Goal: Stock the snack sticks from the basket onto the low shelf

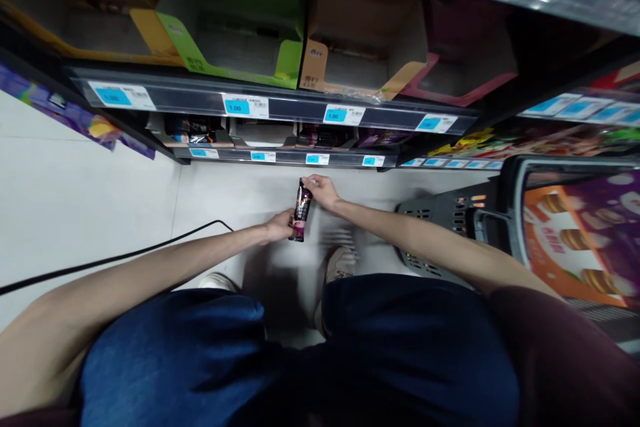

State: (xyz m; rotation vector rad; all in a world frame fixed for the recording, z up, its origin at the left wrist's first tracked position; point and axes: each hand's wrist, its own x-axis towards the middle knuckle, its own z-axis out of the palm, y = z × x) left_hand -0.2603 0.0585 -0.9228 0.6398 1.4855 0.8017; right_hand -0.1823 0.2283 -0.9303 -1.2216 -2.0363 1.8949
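Observation:
A narrow, shiny snack packet, dark with a purple lower end, is held nearly upright between my two hands, above the floor in front of the shelf. My left hand grips its lower left edge. The fingers of my right hand pinch its upper right end. Some fingertips are hidden behind the packet. Beyond it, the bottom shelf holds open boxes, among them one with dark, shiny packets that look similar.
Open cardboard display boxes, green and tan among them, line the shelf above, over price labels. A grey basket holding an orange-and-purple box stands to the right. A black cable runs at left.

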